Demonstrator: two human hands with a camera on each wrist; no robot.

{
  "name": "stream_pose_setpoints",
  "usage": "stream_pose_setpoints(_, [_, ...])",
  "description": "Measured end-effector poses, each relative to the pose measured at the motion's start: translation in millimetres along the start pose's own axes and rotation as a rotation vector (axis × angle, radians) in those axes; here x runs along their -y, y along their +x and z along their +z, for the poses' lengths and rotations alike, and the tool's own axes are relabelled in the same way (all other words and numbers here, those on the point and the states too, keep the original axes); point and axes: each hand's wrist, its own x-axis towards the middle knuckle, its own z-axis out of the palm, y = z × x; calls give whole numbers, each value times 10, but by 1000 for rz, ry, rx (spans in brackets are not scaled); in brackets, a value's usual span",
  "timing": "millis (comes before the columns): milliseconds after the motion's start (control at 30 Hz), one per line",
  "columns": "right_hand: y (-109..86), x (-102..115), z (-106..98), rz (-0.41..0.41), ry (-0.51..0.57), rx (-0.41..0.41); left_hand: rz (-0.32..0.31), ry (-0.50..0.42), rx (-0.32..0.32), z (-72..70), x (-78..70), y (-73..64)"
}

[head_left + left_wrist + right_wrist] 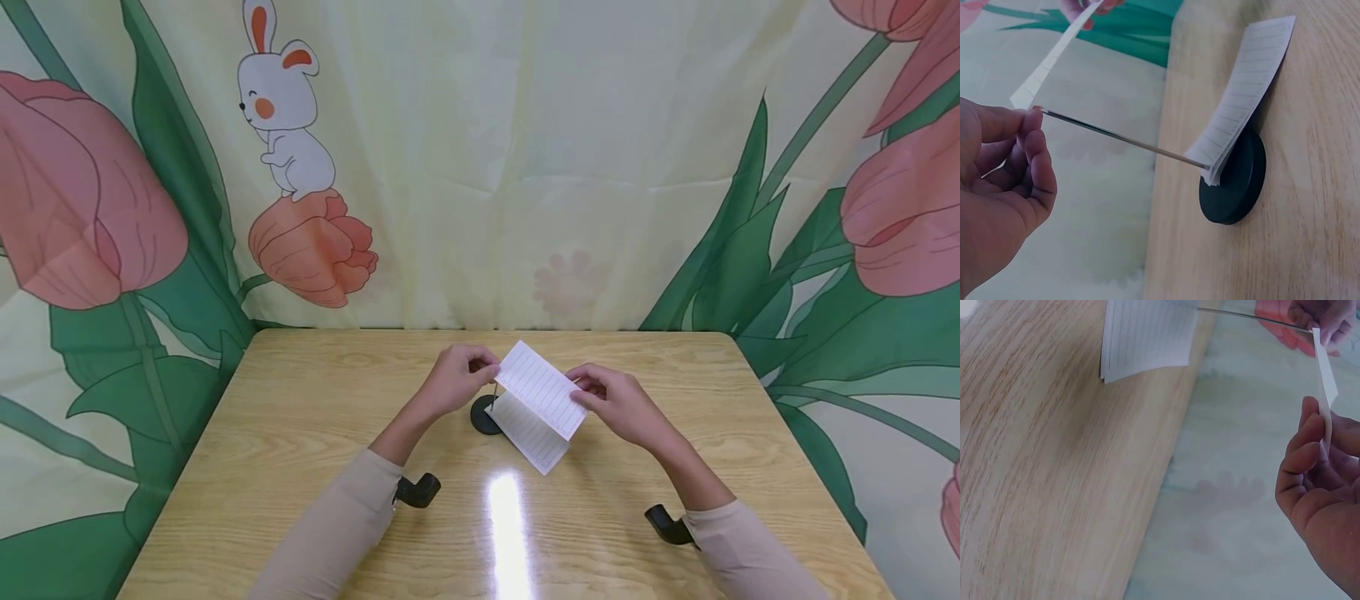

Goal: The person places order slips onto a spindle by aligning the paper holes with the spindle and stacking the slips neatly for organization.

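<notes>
A receipt spike with a round black base stands on the table, its thin metal rod pointing up. Several lined paper slips are impaled low on the rod and stick out over the base. Above them, a single lined slip is held tilted between both hands. My left hand pinches its left corner right at the rod's tip; whether the tip has pierced the paper is hidden by the fingers. My right hand pinches the slip's opposite end between thumb and fingers, apart from the spike.
The wooden table reaches back to a curtain printed with tulips and a rabbit. Black curved wrist mounts stick out beside both sleeves. A bright light reflection lies on the table in front of the spike.
</notes>
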Motion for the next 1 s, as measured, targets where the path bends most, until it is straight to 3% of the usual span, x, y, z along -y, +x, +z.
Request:
stream_pose_setpoints(567, [1, -29, 17, -4, -3, 16, -31, -62, 27, 40, 95, 22])
stream_pose_setpoints(1000, [-6, -68, 56, 0, -12, 4, -13, -26, -5, 80, 72, -4])
